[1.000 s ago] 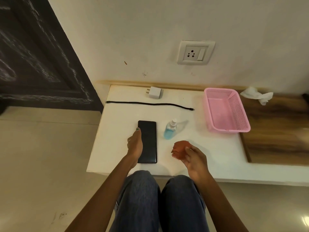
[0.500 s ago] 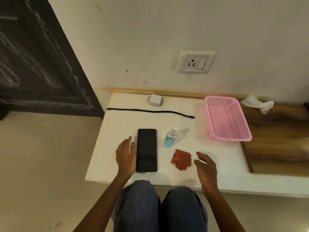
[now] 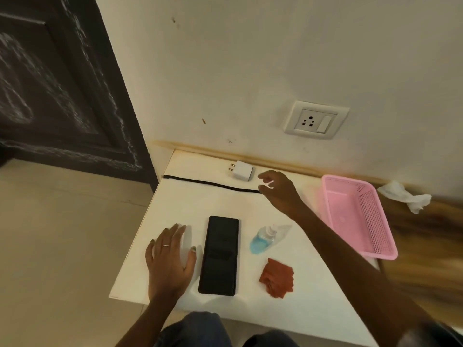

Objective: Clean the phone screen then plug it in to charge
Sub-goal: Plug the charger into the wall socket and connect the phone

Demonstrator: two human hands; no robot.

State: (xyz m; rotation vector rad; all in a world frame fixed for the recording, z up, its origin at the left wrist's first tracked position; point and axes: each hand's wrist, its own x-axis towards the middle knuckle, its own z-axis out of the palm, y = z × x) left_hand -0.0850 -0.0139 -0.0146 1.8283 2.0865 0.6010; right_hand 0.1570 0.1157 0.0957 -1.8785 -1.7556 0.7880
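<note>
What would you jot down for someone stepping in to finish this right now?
Left hand: open, flat on the white table beside the phone.
Right hand: open, holding nothing, reaching over the near end of the black cable, close to the white charger.
Red cloth is set down right of the phone; spray bottle stands behind it.
Cleaning seems done. Left: join cable and charger, plug into the wall socket and the phone.

Phone [image 3: 220, 255] just right of left hand [image 3: 170, 259]. Spray bottle [image 3: 261, 238] and cloth [image 3: 276, 278] right of phone. Charger [image 3: 241, 170] just left of right hand [image 3: 278, 190]; cable [image 3: 210, 182] below it. Basket [image 3: 375, 221] right of right hand.
</note>
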